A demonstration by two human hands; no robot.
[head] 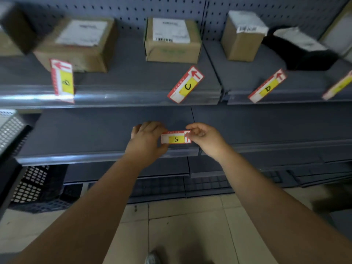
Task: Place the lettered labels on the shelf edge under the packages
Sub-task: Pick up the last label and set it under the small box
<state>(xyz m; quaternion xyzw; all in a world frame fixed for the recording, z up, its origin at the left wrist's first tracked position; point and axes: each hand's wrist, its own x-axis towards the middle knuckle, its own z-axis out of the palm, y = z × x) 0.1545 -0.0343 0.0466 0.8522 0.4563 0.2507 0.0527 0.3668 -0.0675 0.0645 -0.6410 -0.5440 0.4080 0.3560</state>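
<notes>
A red, white and yellow label marked G (176, 139) is held level above the lower shelf edge (76, 157). My left hand (147, 141) pinches its left end and my right hand (205, 139) pinches its right end by the red arrow. On the upper shelf edge (122, 98) stand three lettered labels: a blurred one (62, 80) under the left cardboard box (80, 44), a C label (185, 84) under the middle box (171, 40), and a D label (267, 86) under the right box (242, 35).
A black package (301, 50) lies at the upper right, with part of another label (339, 86) by the frame edge. A white perforated basket (9, 128) and a black crate (38, 187) stand at the left. Tiled floor lies below.
</notes>
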